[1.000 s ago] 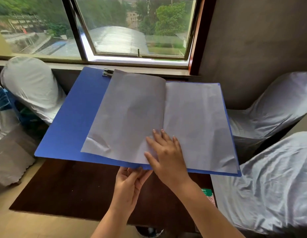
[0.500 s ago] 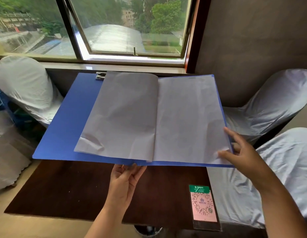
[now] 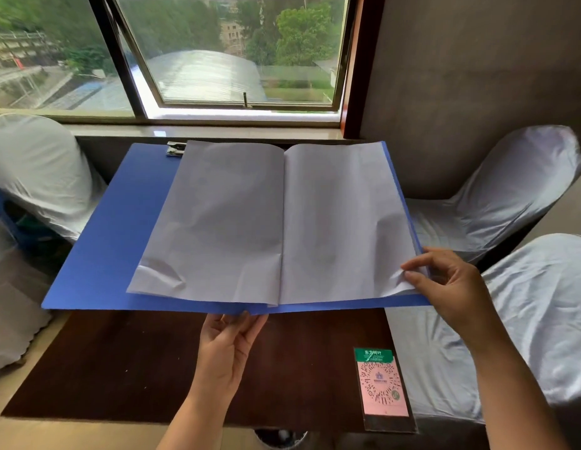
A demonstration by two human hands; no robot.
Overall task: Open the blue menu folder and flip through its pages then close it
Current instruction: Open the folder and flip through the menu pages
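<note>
pinching the right page's [image 3: 344, 222] lower corner, her right hand [image 3: 445, 284] should lift only one sheet; left hand [image 3: 230, 339] holds the open blue menu folder [image 3: 113, 228] from beneath, over the table [image 3: 136, 362].

Folder [image 3: 113, 228] solid blue, pages [image 3: 282, 222] plain pale grey-white, no print visible. Table [image 3: 136, 362] dark brown wood. Card [image 3: 381, 383] pink with speckled QR pattern, green header band. Chair covers [image 3: 510, 190] plain white. Window frame [image 3: 357, 60] reddish-brown at right.
</note>
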